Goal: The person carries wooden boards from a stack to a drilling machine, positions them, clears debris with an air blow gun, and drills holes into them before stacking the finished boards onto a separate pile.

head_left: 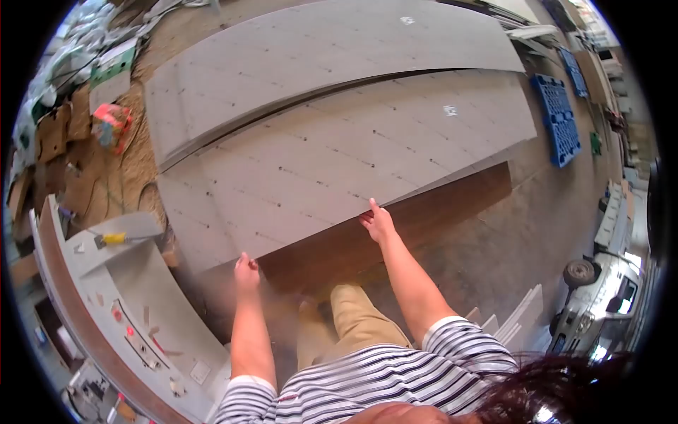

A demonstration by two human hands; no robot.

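Note:
A large grey sheet panel point(332, 155), covered with rows of small printed marks and a white label, lies in front of me with its near edge raised over a brown surface. My left hand point(246, 274) is closed at the panel's near left corner, thumb upward, its outline slightly blurred. Farther right along the same edge, my right hand point(378, 223) pinches the panel, with the thumb on top and fingers partly hidden beneath. Behind it lies a second grey sheet panel point(318, 49), with a dark gap between the two.
A workbench point(145, 283) with small tools and a yellow-handled tool point(113, 238) stands at left. Blue pallets point(558, 120) lean at right. Beyond them is a white vehicle point(600, 304). Pale boards point(519, 314) stand near my right elbow. Scraps and a red bag point(111, 127) lie at far left.

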